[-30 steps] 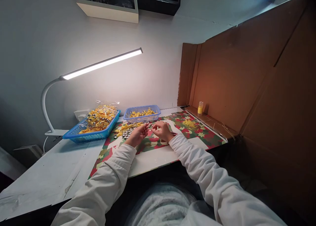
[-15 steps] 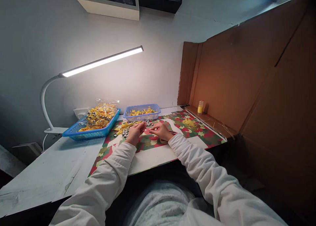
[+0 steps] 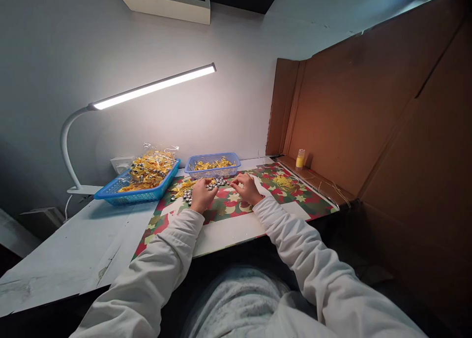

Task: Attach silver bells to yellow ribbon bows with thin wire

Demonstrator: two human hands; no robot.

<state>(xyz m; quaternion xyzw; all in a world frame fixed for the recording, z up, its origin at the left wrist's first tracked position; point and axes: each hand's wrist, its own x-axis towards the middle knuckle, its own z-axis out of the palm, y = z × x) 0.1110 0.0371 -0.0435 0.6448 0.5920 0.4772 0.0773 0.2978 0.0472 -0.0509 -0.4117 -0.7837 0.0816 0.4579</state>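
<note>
My left hand (image 3: 202,195) is over the patterned mat, beside a pile of yellow ribbon-like strips (image 3: 182,188). Its thumb stands apart from the curled fingers, whose tips reach toward the small silver round pieces (image 3: 220,181). More silver pieces (image 3: 187,197) lie just left of this hand. To the right of the silver cluster, my right hand (image 3: 248,188) has thumb and forefinger closed in a pinch. Whatever is between those fingertips is too small to make out.
A blue basket (image 3: 162,195) heaped with yellow and silver pieces stands at the left; a smaller basket (image 3: 212,173) stands behind. Thin yellow strands (image 3: 283,182) and a yellow bottle (image 3: 300,160) are at the right, near the cardboard wall (image 3: 350,121). A lamp (image 3: 155,86) hangs above.
My left hand has moved away from my right hand, its thumb now apart from the fingers, toward the silver pieces. My right hand has shifted slightly forward and right, still pinched.
</note>
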